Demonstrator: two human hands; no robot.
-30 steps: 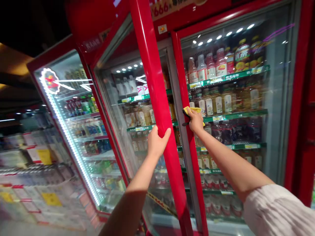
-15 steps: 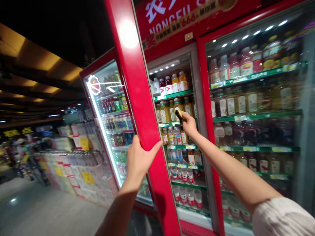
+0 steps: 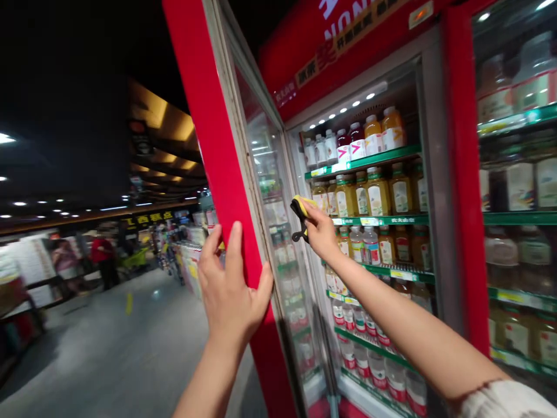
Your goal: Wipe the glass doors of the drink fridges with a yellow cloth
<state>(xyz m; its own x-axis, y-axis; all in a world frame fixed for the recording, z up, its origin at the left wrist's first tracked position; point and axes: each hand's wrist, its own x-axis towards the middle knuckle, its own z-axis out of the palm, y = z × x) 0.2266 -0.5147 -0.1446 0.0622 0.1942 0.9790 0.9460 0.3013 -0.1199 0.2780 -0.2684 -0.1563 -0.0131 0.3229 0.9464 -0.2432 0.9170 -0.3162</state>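
A red-framed glass door (image 3: 226, 145) of a drinks fridge stands swung open. My left hand (image 3: 230, 284) lies against the door's red frame, fingers spread, thumb near the inner edge. In front of the fridge opening, my right hand (image 3: 317, 229) is closed on a yellow and black object (image 3: 300, 217), with a black loop hanging below; what it is exactly I cannot tell. Behind that hand, green-edged shelves (image 3: 391, 220) carry rows of bottles, among them yellow drinks (image 3: 376, 194) and, higher up, orange ones (image 3: 391, 129).
To the right is another fridge section behind glass, its red frame (image 3: 465, 174) upright beside the opening. Grey floor (image 3: 122, 360) stretches away at the left. Farther off are a person in red (image 3: 102, 252) and stacked goods (image 3: 191, 255).
The door stands wider open and its inner glass now shows. The view has shifted closer to the fridge. My left hand's fingers are more spread; my right hand still holds the object.
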